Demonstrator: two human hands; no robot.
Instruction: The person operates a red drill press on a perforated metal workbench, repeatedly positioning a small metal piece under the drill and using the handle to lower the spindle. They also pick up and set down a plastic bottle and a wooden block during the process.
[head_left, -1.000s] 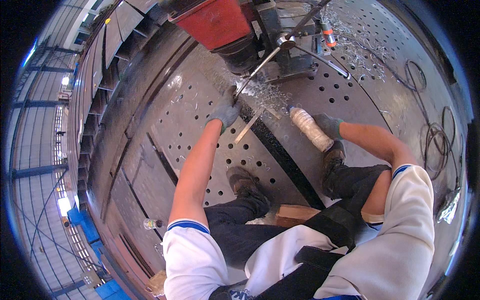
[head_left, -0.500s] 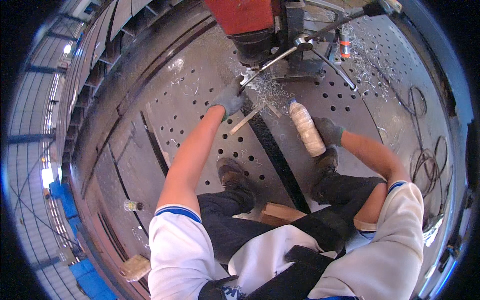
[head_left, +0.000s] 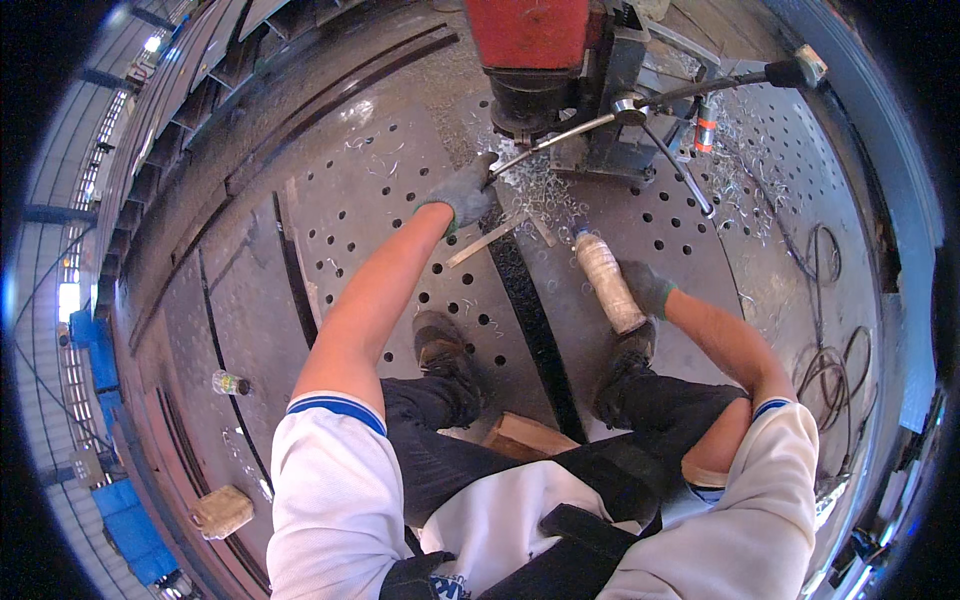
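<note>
My gloved left hand (head_left: 465, 192) is closed around the end of a metal feed lever (head_left: 555, 137) on a red and black drilling machine (head_left: 525, 35). Spokes fan out from the lever's hub (head_left: 628, 110). In my gloved right hand (head_left: 645, 287) is a plastic bottle (head_left: 608, 285) with pale, whitish contents, tilted with its blue-topped end toward the machine. Some of my right fingers are hidden behind the bottle. Curly metal shavings (head_left: 540, 190) lie under and around the drill, beside two thin metal strips (head_left: 485, 240).
My boots stand on a steel plate (head_left: 380, 280) full of round holes. A wooden block (head_left: 528, 437) lies between my legs. A small jar (head_left: 230, 382) and a pale block (head_left: 222, 512) sit at left. Cable (head_left: 830, 370) coils at right; an orange-banded cylinder (head_left: 705, 128) is by the machine.
The feed lever has turned slightly clockwise, its left end rising with my left hand. The whole view has shifted a little. My right hand still holds the bottle.
</note>
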